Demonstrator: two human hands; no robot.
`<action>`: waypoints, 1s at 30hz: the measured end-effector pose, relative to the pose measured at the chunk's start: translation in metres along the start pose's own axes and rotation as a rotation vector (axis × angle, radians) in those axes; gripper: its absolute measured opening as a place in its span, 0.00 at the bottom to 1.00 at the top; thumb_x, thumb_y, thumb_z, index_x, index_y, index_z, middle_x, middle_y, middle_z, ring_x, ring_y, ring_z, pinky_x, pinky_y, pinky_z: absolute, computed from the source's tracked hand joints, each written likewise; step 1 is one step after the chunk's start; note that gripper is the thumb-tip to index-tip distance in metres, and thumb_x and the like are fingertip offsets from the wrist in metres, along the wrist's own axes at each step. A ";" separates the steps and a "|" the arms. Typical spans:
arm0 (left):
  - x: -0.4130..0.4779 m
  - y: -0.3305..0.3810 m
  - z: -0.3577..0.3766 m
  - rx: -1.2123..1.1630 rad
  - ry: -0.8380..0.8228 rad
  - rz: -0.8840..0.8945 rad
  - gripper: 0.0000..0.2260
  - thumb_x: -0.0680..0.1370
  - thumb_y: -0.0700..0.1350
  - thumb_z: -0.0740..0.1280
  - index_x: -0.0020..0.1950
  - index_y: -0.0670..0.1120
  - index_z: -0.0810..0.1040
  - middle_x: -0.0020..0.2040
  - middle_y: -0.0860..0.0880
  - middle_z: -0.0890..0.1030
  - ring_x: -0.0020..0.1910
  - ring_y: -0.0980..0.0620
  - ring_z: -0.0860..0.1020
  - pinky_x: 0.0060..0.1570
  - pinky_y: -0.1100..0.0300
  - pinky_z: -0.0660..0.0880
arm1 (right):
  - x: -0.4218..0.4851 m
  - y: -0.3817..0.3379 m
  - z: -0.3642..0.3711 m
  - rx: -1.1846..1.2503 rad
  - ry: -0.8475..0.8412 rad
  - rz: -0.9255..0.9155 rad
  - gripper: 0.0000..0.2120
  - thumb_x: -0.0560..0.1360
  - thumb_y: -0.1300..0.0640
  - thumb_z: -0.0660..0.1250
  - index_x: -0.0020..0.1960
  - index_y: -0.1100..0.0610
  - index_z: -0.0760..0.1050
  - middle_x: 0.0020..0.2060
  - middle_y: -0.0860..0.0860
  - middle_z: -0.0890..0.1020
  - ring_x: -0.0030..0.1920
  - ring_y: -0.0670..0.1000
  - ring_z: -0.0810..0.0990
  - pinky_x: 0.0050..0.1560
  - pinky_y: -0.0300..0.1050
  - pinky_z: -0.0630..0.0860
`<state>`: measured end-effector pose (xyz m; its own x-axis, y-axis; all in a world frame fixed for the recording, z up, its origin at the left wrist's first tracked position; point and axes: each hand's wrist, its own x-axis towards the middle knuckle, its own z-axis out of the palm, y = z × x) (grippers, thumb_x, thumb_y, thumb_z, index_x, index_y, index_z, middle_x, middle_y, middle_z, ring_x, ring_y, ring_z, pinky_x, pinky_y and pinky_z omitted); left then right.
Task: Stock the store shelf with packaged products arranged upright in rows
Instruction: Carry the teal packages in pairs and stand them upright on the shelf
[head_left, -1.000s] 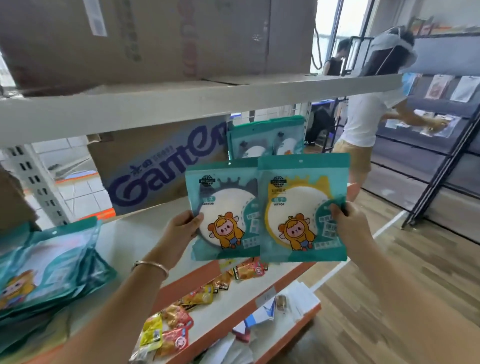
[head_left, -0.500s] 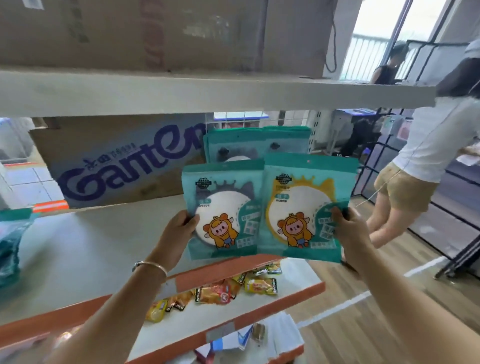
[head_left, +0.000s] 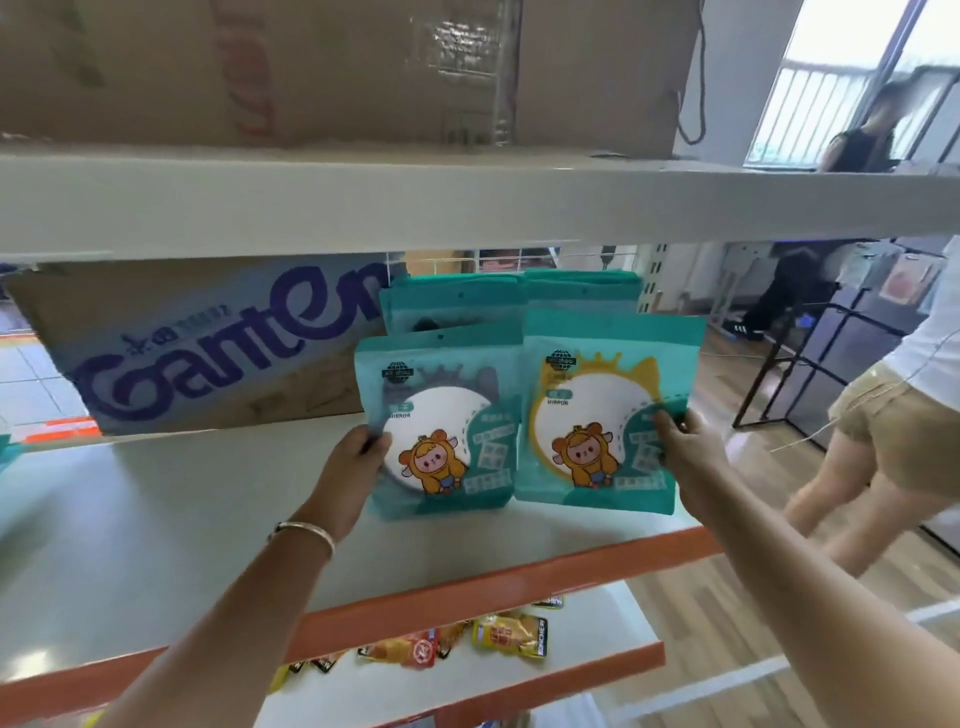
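The back packets (head_left: 452, 304) were mostly hidden behind the front packets (head_left: 441, 431). A person (head_left: 893, 415) at the right was cut off by the edge.

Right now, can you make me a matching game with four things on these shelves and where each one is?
Things
1. mirror packet with grey crown
2. mirror packet with yellow crown
3. Ganten cardboard box
4. snack packets

Places
A. lying on the lower shelf
B. held by the right hand
C. at the back left of the middle shelf
D. held by the left hand

Pairs: 1-D, 2-B, 3-C, 4-A.
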<state>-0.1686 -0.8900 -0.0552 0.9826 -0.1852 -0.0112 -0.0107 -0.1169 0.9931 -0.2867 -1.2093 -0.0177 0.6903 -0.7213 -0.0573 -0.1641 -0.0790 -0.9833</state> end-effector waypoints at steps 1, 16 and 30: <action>0.007 -0.001 0.003 -0.001 0.000 -0.006 0.05 0.79 0.43 0.60 0.51 0.43 0.75 0.46 0.41 0.78 0.44 0.47 0.75 0.47 0.50 0.73 | 0.008 0.001 0.002 0.002 -0.005 0.002 0.08 0.80 0.57 0.57 0.56 0.60 0.71 0.49 0.56 0.79 0.50 0.56 0.79 0.55 0.58 0.76; 0.071 0.008 0.053 -0.014 0.108 0.020 0.10 0.79 0.42 0.61 0.57 0.40 0.74 0.48 0.43 0.80 0.43 0.50 0.77 0.40 0.62 0.73 | 0.107 0.007 0.029 0.078 -0.069 0.023 0.07 0.80 0.56 0.57 0.55 0.56 0.71 0.51 0.54 0.79 0.54 0.57 0.79 0.58 0.60 0.76; 0.102 0.002 0.084 -0.001 0.474 0.038 0.07 0.74 0.42 0.69 0.49 0.42 0.75 0.46 0.42 0.80 0.47 0.45 0.77 0.51 0.51 0.76 | 0.156 0.015 0.043 0.117 -0.103 0.027 0.15 0.74 0.51 0.69 0.56 0.57 0.72 0.50 0.53 0.80 0.50 0.54 0.80 0.51 0.55 0.79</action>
<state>-0.0840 -0.9906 -0.0640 0.9577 0.2765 0.0796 -0.0485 -0.1174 0.9919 -0.1509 -1.2937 -0.0491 0.7561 -0.6474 -0.0957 -0.1046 0.0248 -0.9942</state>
